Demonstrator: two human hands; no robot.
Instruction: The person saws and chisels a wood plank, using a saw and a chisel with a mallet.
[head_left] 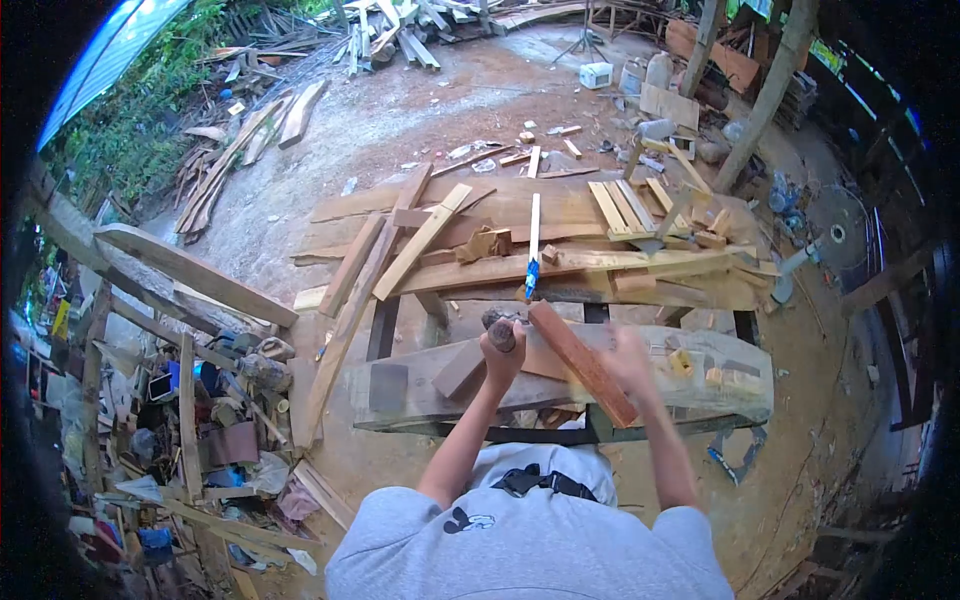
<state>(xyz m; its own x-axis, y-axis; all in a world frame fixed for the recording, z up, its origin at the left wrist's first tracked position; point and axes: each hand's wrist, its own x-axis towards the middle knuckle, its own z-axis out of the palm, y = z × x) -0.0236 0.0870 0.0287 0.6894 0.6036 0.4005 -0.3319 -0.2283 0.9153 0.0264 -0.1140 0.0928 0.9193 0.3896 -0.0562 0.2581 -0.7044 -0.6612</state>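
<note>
In the head view my left hand [500, 362] is closed around a dark, round-ended wooden piece [502, 336]; the rest of it is mostly hidden by the fingers. A reddish-brown wood block [582, 365] lies slanted between my hands, its lower end toward my body. My right hand [628, 362] is smeared by motion at the block's right side. Below both hands is a thick plank bench [480, 400]. A darker board [462, 368] lies on it beside my left wrist.
Beyond the bench stands a second plank surface [340, 207] with loose boards and offcuts. A pale stick with a blue end [534, 240] points toward me. Cluttered shelving [190, 400] fills the left side. A wooden post [765, 110] leans at the right.
</note>
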